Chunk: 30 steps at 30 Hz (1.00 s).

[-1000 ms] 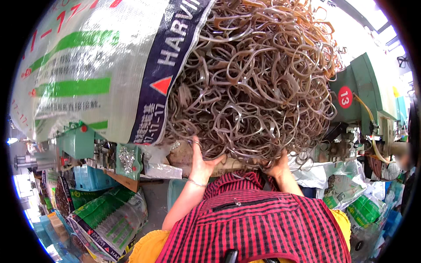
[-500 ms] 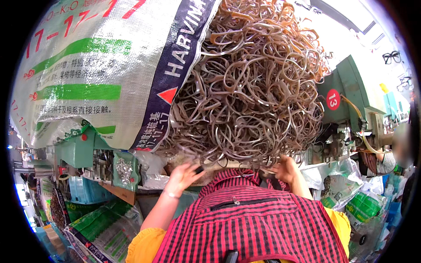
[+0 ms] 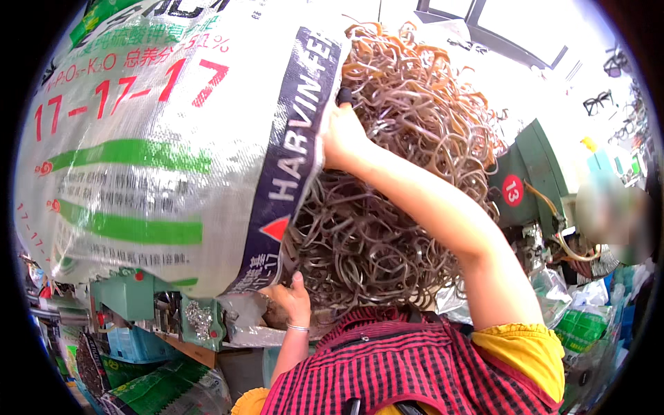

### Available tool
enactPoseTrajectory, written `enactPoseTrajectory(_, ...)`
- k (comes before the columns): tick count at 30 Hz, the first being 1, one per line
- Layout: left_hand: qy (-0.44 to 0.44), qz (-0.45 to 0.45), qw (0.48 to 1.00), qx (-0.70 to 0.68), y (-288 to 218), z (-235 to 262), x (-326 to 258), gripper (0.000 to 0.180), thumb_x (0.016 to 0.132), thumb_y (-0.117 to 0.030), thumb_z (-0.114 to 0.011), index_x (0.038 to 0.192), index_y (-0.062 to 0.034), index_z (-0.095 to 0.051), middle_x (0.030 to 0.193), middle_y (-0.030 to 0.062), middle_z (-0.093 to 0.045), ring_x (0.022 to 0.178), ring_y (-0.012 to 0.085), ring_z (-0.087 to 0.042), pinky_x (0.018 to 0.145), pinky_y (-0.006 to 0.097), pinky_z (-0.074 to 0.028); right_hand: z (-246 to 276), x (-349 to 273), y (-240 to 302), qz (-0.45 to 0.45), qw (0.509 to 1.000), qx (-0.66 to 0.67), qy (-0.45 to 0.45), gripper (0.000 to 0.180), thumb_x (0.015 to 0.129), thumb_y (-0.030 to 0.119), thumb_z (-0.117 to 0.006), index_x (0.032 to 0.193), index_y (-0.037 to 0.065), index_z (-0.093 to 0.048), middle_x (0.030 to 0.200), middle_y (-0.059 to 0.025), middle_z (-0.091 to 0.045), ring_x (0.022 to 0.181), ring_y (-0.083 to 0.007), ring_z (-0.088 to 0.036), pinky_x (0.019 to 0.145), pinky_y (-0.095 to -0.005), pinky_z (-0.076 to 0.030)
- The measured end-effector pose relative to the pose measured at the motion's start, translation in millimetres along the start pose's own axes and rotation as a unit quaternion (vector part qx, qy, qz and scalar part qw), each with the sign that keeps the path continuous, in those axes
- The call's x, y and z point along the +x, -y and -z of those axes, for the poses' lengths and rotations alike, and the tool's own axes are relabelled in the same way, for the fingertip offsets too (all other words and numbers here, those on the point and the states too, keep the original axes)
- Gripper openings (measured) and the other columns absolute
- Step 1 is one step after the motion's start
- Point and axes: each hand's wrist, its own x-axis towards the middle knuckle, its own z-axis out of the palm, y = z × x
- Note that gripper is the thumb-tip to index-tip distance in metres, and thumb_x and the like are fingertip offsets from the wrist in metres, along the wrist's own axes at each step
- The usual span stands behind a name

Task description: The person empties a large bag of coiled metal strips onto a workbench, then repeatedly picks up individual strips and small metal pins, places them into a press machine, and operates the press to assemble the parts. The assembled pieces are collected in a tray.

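A big white woven sack point(image 3: 232, 166) with green stripes and a dark blue edge band lies on its side at the left. Out of its mouth spills a tall heap of tangled, curved grey-brown pieces point(image 3: 373, 259) that look like eyeglass frame fronts, orange-brown toward the top. My right hand point(image 3: 344, 135) reaches across the heap and grips the upper edge of the sack's mouth; a black cover sits on one fingertip. My left hand point(image 3: 292, 299), with a bracelet at the wrist, holds the lower corner of the mouth, thumb up, its fingers partly hidden.
A green machine point(image 3: 522, 176) with a red round label stands at the right, another green machine point(image 3: 124, 297) below the sack. A small tray of shiny bits point(image 3: 199, 318) is beside it. Blue crates point(image 3: 142, 344) and more sacks point(image 3: 162, 380) lie lower left. Another person's striped sleeve point(image 3: 598, 263) shows at right.
My right hand has gone from the heap's near edge up across it to the sack's edge. My left hand has moved to the sack's lower corner. Sack and heap sit lower in view.
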Motion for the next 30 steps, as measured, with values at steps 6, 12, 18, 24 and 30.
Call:
enactPoseTrajectory(6, 0.098, -0.183, 0.975, -0.076, -85.1, 7.8, 61.7, 0.073, 0.079, -0.049, -0.08, 0.13, -0.0016, -0.059, 0.128, 0.0228, -0.058, 0.115, 0.0357, -0.058, 0.103, 0.045, -0.041, 58.2, -7.4, -31.3, 0.002, 0.984, -0.102, 0.147, 0.042, 0.078, 0.031, -0.076, 0.116, 0.017, -0.066, 0.104, -0.0055, -0.066, 0.111, -0.0259, -0.059, 0.091, -0.0465, -0.048)
enactPoseTrajectory(12, 0.141, -0.363, 0.919, -0.063, -201.7, -47.1, 172.7, 0.066, 0.069, -0.048, -0.085, 0.112, -0.0006, -0.069, 0.119, 0.0248, -0.062, 0.109, 0.0408, -0.059, 0.089, 0.045, -0.052, 57.7, 18.5, -136.2, -0.066, 0.984, -0.116, 0.118, 0.046, 0.073, 0.033, -0.076, 0.114, 0.014, -0.066, 0.097, -0.0106, -0.07, 0.097, -0.03, -0.067, 0.088, -0.045, -0.051)
enactPoseTrajectory(18, 0.25, -0.489, 0.828, -0.113, -265.0, -157.1, 235.4, 0.071, 0.07, -0.059, -0.08, 0.107, 0.001, -0.069, 0.12, 0.0205, -0.064, 0.1, 0.0352, -0.064, 0.088, 0.046, -0.05, 7.7, -50.9, -224.7, -0.136, 0.976, 0.125, 0.119, 0.051, 0.081, 0.034, -0.076, 0.124, 0.009, -0.065, 0.116, -0.0126, -0.07, 0.105, -0.0281, -0.067, 0.093, -0.042, -0.052)
enactPoseTrajectory(24, 0.329, -0.246, 0.912, -0.009, -288.1, -136.9, 339.9, 0.07, 0.077, -0.063, -0.075, 0.12, -0.0077, -0.068, 0.112, 0.0183, -0.07, 0.096, 0.0302, -0.069, 0.093, 0.043, -0.051, 91.4, 24.5, -182.9, -0.188, 0.934, 0.061, 0.297, 0.047, 0.088, 0.035, -0.065, 0.129, 0.013, -0.065, 0.126, -0.0161, -0.066, 0.113, -0.0279, -0.064, 0.099, -0.0433, -0.05)
enactPoseTrajectory(30, 0.294, -0.396, 0.866, 0.079, -258.6, -213.8, 347.3, 0.05, 0.088, -0.048, -0.068, 0.121, -0.0094, -0.068, 0.12, 0.0187, -0.067, 0.093, 0.0321, -0.069, 0.085, 0.044, -0.053, 179.4, 8.8, -218.2, -0.093, 0.956, 0.046, 0.274, 0.05, 0.08, 0.026, -0.069, 0.127, 0.01, -0.064, 0.134, -0.0158, -0.058, 0.125, -0.0335, -0.053, 0.105, -0.0443, -0.045)
